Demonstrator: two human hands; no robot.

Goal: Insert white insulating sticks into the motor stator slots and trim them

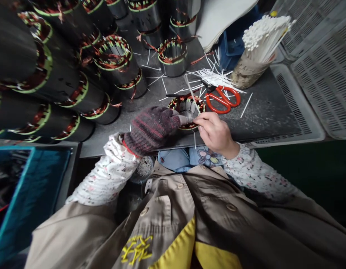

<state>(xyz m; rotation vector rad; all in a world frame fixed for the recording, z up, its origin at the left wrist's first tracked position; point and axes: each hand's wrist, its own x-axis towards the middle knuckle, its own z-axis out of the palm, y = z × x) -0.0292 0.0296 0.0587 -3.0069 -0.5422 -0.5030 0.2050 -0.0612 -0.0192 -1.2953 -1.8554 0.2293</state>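
Note:
A small motor stator [186, 106] with copper windings stands on the dark bench close to my body, its ringed opening facing up. My left hand [153, 129], in a dark knitted glove with a pale fingertip showing, is closed on the near left of its rim. My right hand [214, 132] is bare and pinches at the right side of the same rim. From its fingertips a thin white strip [192, 91] slants up across the windings. The strip's lower end is hidden by the fingers. Red-handled scissors [223, 100] lie just beyond my right hand.
Loose white strips [214, 78] are scattered behind the stator. A cup [249, 71] holds a dense bundle of white sticks. Many other stators [117, 63] are stacked at the left and back. Grey plastic crates [324, 67] stand right; a blue bin [33, 179] is at lower left.

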